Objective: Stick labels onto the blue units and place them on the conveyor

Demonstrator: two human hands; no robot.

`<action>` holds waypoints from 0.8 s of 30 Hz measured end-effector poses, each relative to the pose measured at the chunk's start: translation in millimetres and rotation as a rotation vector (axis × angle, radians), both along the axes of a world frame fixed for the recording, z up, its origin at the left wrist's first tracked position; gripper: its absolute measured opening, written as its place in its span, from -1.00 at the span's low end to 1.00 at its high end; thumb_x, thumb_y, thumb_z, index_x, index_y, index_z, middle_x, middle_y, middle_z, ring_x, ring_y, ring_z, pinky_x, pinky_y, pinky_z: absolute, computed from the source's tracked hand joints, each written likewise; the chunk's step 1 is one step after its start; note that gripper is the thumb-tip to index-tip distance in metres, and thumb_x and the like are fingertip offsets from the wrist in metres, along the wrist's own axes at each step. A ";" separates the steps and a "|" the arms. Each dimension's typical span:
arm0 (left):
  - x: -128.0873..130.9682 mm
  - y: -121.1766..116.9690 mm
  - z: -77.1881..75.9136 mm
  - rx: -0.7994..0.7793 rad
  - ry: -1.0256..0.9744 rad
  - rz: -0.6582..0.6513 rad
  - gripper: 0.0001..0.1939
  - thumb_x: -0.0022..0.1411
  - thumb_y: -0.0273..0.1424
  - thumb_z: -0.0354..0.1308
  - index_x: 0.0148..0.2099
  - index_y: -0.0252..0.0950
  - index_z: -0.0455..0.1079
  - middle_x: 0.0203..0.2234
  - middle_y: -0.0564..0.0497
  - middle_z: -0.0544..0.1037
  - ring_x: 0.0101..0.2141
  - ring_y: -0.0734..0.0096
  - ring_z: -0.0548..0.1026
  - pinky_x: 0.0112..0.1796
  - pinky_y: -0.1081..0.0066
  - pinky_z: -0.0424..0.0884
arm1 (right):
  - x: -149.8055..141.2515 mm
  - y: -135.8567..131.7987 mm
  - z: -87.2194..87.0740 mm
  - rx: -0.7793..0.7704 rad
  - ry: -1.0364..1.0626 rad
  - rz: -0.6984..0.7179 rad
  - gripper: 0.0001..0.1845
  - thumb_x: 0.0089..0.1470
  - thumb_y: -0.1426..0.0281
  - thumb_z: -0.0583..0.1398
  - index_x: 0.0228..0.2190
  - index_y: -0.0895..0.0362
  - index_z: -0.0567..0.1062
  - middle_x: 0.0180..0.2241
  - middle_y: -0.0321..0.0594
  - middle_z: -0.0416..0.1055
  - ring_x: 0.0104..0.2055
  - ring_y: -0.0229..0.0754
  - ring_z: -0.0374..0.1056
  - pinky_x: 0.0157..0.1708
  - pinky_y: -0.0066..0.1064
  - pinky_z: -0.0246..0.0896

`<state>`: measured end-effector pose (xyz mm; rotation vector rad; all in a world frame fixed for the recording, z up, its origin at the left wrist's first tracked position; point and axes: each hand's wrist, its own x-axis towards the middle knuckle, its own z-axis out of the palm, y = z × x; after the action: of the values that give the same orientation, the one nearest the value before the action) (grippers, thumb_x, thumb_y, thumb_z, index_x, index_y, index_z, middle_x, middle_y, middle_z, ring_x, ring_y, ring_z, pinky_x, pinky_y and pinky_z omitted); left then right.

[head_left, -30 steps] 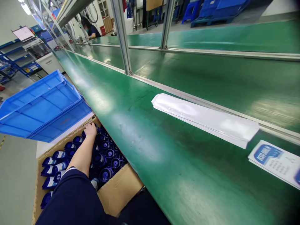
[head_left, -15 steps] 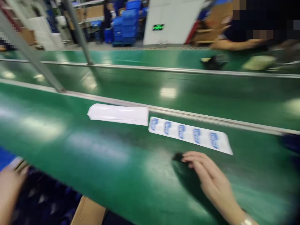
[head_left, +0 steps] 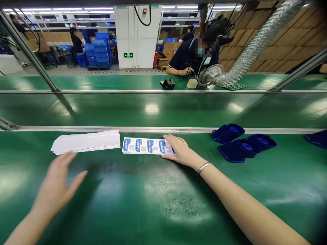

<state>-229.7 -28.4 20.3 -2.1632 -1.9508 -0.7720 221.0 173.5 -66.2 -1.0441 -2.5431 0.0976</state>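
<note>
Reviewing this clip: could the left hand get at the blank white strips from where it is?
Probably yes: the left hand is open, fingertips by the near edge of the white strips, with nothing visible blocking. The right hand is off at the printed labels.

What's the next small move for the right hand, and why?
Probably pinch the right end of the printed labels and lift the top sheet: the right hand already has fingers and thumb spread across that end, while the left hand is open with nothing visible in it.
</note>
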 end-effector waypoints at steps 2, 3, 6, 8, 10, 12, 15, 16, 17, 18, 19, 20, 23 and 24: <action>46.4 24.1 -14.2 -0.131 0.037 -0.103 -0.25 0.35 -0.09 0.11 0.45 -0.09 -0.09 0.32 -0.18 0.26 0.30 -0.07 0.26 0.25 -0.14 0.27 | 5.9 4.6 -6.6 0.003 0.024 0.021 -0.27 0.32 0.00 0.14 0.30 0.17 0.15 0.23 0.18 0.27 0.30 0.26 0.18 0.20 0.21 0.17; 69.9 38.9 -24.1 -0.204 0.027 -0.136 -0.22 0.36 -0.10 0.11 0.46 -0.14 -0.14 0.35 -0.21 0.22 0.32 -0.04 0.24 0.26 -0.08 0.28 | 8.1 4.7 -8.0 0.009 0.036 0.028 -0.32 0.34 0.03 0.13 0.29 0.16 0.16 0.22 0.16 0.29 0.29 0.23 0.20 0.21 0.17 0.18; 128.4 80.4 -53.9 -0.281 -0.047 -0.150 -0.16 0.33 -0.14 0.16 0.46 -0.27 -0.16 0.39 -0.35 0.11 0.36 -0.13 0.13 0.27 -0.12 0.23 | 12.9 2.4 -6.8 0.024 0.063 0.056 -0.37 0.36 0.07 0.12 0.27 0.16 0.18 0.21 0.16 0.30 0.27 0.19 0.23 0.21 0.14 0.19; 152.7 98.5 -67.3 -0.253 -0.086 -0.123 -0.18 0.33 -0.16 0.16 0.45 -0.30 -0.13 0.38 -0.40 0.11 0.37 -0.20 0.08 0.27 -0.18 0.19 | 15.4 2.3 -4.0 0.027 0.068 0.084 -0.37 0.35 0.08 0.16 0.26 0.16 0.20 0.20 0.16 0.30 0.27 0.19 0.23 0.21 0.15 0.19; 166.2 108.3 -73.4 -0.227 -0.098 -0.116 -0.23 0.36 -0.18 0.13 0.44 -0.27 -0.13 0.35 -0.40 0.18 0.36 -0.20 0.13 0.25 -0.19 0.23 | 17.7 4.0 -1.1 0.029 0.074 0.109 -0.37 0.33 0.09 0.20 0.25 0.15 0.21 0.20 0.14 0.32 0.27 0.19 0.23 0.21 0.17 0.20; 171.5 112.5 -73.5 -0.220 -0.100 -0.121 -0.27 0.38 -0.20 0.11 0.44 -0.21 -0.13 0.30 -0.36 0.26 0.31 -0.14 0.24 0.20 -0.16 0.31 | 19.6 6.4 0.9 0.035 0.086 0.126 -0.37 0.31 0.11 0.24 0.23 0.14 0.23 0.19 0.13 0.33 0.25 0.19 0.26 0.19 0.17 0.23; 169.0 117.1 -67.9 -0.226 -0.108 -0.118 -0.25 0.34 -0.17 0.16 0.42 -0.14 -0.11 0.27 -0.31 0.30 0.27 -0.10 0.31 0.18 -0.13 0.34 | 21.4 8.9 1.8 0.048 0.112 0.145 -0.38 0.28 0.14 0.27 0.22 0.16 0.27 0.17 0.16 0.33 0.22 0.20 0.28 0.17 0.15 0.28; 166.0 120.0 -65.4 -0.235 -0.109 -0.119 -0.21 0.31 -0.15 0.21 0.42 -0.14 -0.10 0.29 -0.30 0.29 0.28 -0.11 0.29 0.20 -0.13 0.32 | 21.8 9.3 1.6 0.051 0.119 0.152 -0.38 0.28 0.15 0.28 0.21 0.17 0.28 0.17 0.17 0.33 0.22 0.21 0.28 0.17 0.15 0.30; 162.2 123.8 -62.9 -0.250 -0.107 -0.122 -0.15 0.27 -0.12 0.25 0.43 -0.16 -0.11 0.31 -0.30 0.26 0.30 -0.12 0.25 0.22 -0.13 0.29 | 22.0 9.4 1.3 0.053 0.126 0.159 -0.39 0.28 0.16 0.28 0.20 0.19 0.29 0.17 0.18 0.33 0.22 0.22 0.28 0.16 0.15 0.30; 157.9 128.6 -60.6 -0.267 -0.105 -0.129 -0.09 0.22 -0.09 0.29 0.43 -0.17 -0.11 0.33 -0.31 0.23 0.33 -0.13 0.21 0.24 -0.13 0.25 | 22.2 9.4 0.9 0.054 0.131 0.165 -0.40 0.28 0.17 0.29 0.19 0.20 0.30 0.16 0.19 0.33 0.22 0.23 0.28 0.16 0.15 0.31; 153.2 134.2 -58.5 -0.287 -0.101 -0.139 -0.03 0.18 -0.06 0.32 0.44 -0.20 -0.12 0.35 -0.32 0.20 0.34 -0.14 0.18 0.26 -0.13 0.23 | 22.2 9.4 0.6 0.054 0.135 0.170 -0.41 0.28 0.17 0.29 0.19 0.21 0.30 0.16 0.20 0.33 0.21 0.24 0.28 0.16 0.15 0.31; 148.5 140.3 -56.6 -0.309 -0.097 -0.152 0.02 0.15 -0.03 0.33 0.45 -0.21 -0.12 0.37 -0.33 0.17 0.35 -0.15 0.16 0.26 -0.13 0.21 | 22.2 9.2 0.4 0.054 0.138 0.173 -0.41 0.28 0.18 0.29 0.19 0.22 0.30 0.16 0.21 0.32 0.21 0.24 0.28 0.15 0.15 0.32; 137.6 157.4 -53.2 -0.362 -0.089 -0.214 0.04 0.11 0.03 0.33 0.45 -0.20 -0.07 0.37 -0.28 0.19 0.33 -0.11 0.21 0.25 -0.08 0.25 | 21.4 9.1 1.4 0.058 0.144 0.179 -0.41 0.28 0.20 0.29 0.19 0.24 0.29 0.15 0.21 0.32 0.20 0.24 0.28 0.15 0.14 0.32; 135.6 161.5 -52.8 -0.371 -0.086 -0.238 0.02 0.11 0.04 0.33 0.44 -0.18 -0.05 0.37 -0.25 0.21 0.32 -0.09 0.23 0.25 -0.06 0.26 | 21.0 9.4 2.1 0.061 0.143 0.183 -0.40 0.28 0.19 0.29 0.19 0.24 0.29 0.14 0.20 0.33 0.19 0.24 0.28 0.16 0.14 0.32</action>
<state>-94.1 133.1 -32.5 -2.6547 -2.0378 -0.5777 242.0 182.8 -64.1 -0.7527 -2.4887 0.1391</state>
